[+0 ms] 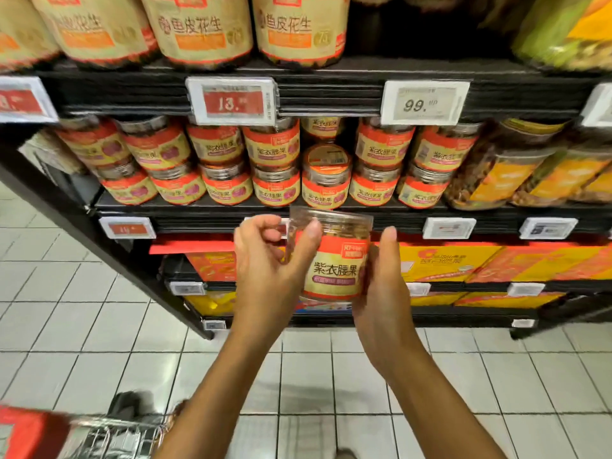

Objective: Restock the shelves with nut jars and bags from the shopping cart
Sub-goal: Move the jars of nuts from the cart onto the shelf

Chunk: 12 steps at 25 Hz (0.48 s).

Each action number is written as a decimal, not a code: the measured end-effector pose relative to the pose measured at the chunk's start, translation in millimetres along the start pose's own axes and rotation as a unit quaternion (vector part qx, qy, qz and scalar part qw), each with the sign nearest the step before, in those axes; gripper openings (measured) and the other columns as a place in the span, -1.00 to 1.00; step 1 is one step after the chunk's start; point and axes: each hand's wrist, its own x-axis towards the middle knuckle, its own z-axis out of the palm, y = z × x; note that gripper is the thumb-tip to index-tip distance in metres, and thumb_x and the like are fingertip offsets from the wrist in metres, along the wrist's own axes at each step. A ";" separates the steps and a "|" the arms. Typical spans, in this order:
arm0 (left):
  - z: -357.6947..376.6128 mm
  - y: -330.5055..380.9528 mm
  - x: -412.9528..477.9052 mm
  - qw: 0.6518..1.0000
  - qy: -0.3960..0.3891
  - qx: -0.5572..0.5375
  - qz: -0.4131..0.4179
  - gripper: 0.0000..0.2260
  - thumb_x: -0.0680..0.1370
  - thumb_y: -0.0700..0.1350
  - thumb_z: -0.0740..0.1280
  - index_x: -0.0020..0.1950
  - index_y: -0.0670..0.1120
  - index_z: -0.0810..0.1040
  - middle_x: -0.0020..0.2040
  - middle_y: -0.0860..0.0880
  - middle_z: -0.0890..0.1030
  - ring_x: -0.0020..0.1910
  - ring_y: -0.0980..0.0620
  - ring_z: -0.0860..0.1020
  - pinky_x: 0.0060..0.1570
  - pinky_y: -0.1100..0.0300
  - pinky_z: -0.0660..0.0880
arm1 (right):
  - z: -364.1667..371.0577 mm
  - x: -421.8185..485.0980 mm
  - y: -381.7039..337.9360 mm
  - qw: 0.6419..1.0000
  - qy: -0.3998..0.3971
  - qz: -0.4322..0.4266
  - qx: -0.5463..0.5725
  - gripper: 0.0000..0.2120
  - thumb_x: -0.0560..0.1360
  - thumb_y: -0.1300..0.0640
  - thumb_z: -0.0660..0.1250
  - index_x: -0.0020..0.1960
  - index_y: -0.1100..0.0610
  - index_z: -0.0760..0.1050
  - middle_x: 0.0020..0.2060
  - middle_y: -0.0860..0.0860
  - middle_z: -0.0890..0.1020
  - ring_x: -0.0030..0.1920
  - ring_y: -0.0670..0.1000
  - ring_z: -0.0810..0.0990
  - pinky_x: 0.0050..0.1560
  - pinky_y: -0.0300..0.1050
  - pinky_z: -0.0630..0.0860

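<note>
Nut jar (334, 260) is up in both your hands, and you're holding it upright in front of the black shelf edge (331, 223), just below the row of matching jars. Your left hand (268, 260) is gripping it from the left: the thumb is pressing flat on the clear plastic near the lid, and the fingers (261, 225) are curling in beside the jar's rim, though I can't tell if they're touching it. Your right hand (384, 286) is cupping the right side and the base, with the thumb pointing straight up along the wall and the other fingers hiding behind the jar. The orange and cream label is facing you.

Above your hands, the shelved jars (275, 170) are sitting two high all along the front, apart from one column where a single jar (326, 175) is standing alone, its lid showing. A red price tag (233, 101) and a white price tag (424, 102) are hanging on the rail overhead, with kraft bags (202, 28) lining the top shelf. Yellow-labelled jars (516, 167) are crowding the right end, and orange boxes (447, 263) are filling the lower shelf. The shopping cart (99, 435) is peeking in at bottom left, blurred, on the white tiled floor (314, 376).
</note>
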 end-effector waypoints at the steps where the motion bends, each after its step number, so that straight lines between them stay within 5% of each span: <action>1: 6.3 -3.5 4.2 0.999 0.019 0.015 0.028 -0.59 0.38 0.30 0.35 0.02 0.03 0.47 0.02 -0.10 0.53 -0.02 -0.03 0.54 0.01 -0.10 0.53 | -3.9 7.7 2.5 1.000 -0.008 -0.014 0.014 -0.46 0.45 -0.29 -0.01 0.05 0.00 0.60 -0.07 -0.04 0.71 -0.03 -0.09 0.68 -0.13 -0.26 0.59; 4: 21.4 -17.6 19.0 0.991 0.012 -0.097 0.091 -0.69 0.51 0.11 0.19 0.12 -0.03 0.54 -0.06 0.07 0.64 -0.06 0.15 0.60 -0.07 0.22 0.55 | -18.7 36.2 9.3 0.995 -0.027 -0.088 0.046 -0.47 0.47 -0.29 0.07 0.14 0.09 0.51 -0.14 -0.07 0.71 -0.11 -0.15 0.67 -0.23 -0.32 0.55; 6: 30.3 -23.7 38.3 0.983 -0.003 -0.121 0.138 -0.69 0.57 0.04 0.11 0.14 -0.07 0.53 -0.09 0.17 0.64 -0.10 0.25 0.59 -0.15 0.39 0.50 | -29.5 59.5 9.9 0.990 -0.032 -0.125 0.064 -0.49 0.41 -0.22 0.10 0.18 0.10 0.45 -0.04 -0.05 0.70 0.02 -0.12 0.65 -0.12 -0.30 0.58; 9: 41.3 -32.4 63.9 0.980 -0.017 -0.130 0.150 -0.66 0.61 0.01 0.05 0.20 -0.13 0.49 0.05 0.05 0.64 0.10 0.09 0.58 0.11 0.17 0.51 | -37.5 86.6 -1.8 0.980 -0.063 -0.188 -0.020 -0.43 0.44 -0.19 0.03 0.31 0.10 0.38 0.17 -0.05 0.61 0.25 -0.09 0.53 0.27 -0.17 0.45; 12: 49.1 -37.5 83.2 0.980 -0.042 -0.143 0.131 -0.54 0.59 0.09 -0.01 0.31 -0.17 0.40 0.24 -0.14 0.54 0.29 -0.05 0.48 0.30 0.02 0.40 | -46.0 108.7 -15.1 0.969 -0.050 -0.206 -0.128 -0.35 0.44 -0.25 -0.06 0.36 0.06 0.40 0.28 -0.08 0.53 0.22 -0.20 0.49 0.35 -0.13 0.34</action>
